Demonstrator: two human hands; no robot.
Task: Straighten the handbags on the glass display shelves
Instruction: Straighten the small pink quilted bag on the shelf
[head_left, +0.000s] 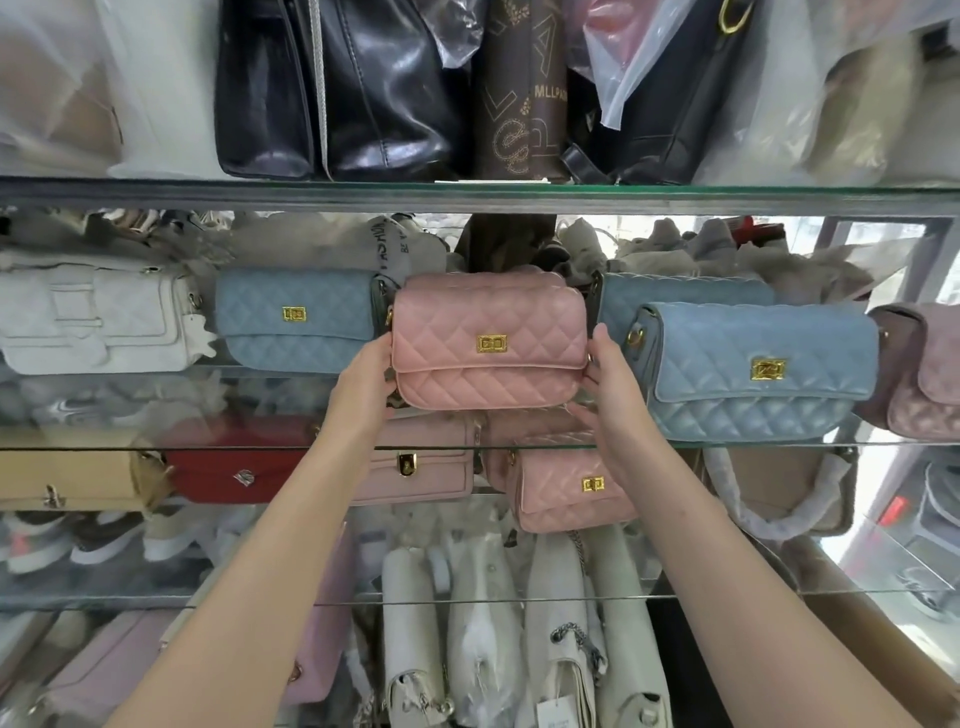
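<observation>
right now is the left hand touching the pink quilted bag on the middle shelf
Touching. The head view shows the left hand gripping the left end of the pink quilted bag, thumb against its edge, with no gap between them.

Handbags ranged along the middle glass shelf (208, 446)

The centre handbag (488, 338) is held between the left hand (366, 379) and right hand (613, 384), one at each end. The left neighbour bag (296, 317) stands just beside it, and the right neighbour bag (763, 369) sits nearer the shelf's front edge, with another bag (680, 293) behind it.
</observation>
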